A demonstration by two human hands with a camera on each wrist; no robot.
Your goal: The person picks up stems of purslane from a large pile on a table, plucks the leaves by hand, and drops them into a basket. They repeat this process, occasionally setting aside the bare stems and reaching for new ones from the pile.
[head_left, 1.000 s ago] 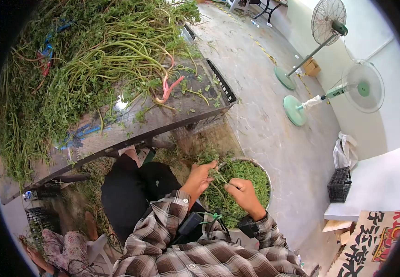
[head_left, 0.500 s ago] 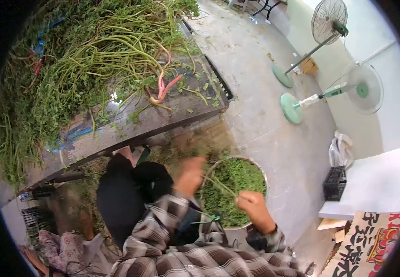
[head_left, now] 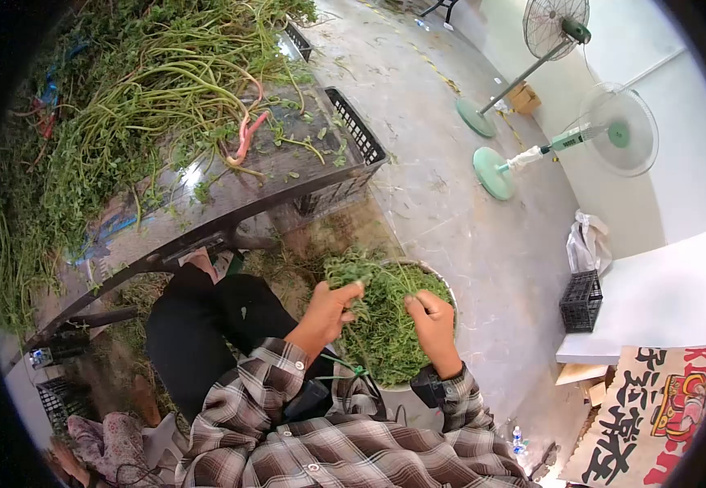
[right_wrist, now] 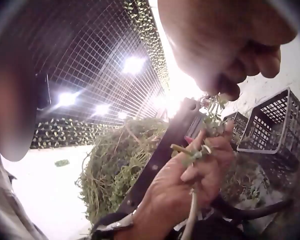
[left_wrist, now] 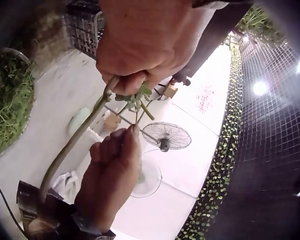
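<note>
As the left hand (head_left: 327,315) grips a green stem (left_wrist: 72,142) and leafy sprig (left_wrist: 137,102) at the head view's lower centre, the right hand (head_left: 434,332) pinches the sprig's thin end — round container (head_left: 450,285) of greens (head_left: 381,342) showing between them!

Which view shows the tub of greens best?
Head view: it shows most of the tub and its greens, though the right hand covers part. Left wrist crops it at the left edge; I can't make it out in right wrist.
</note>
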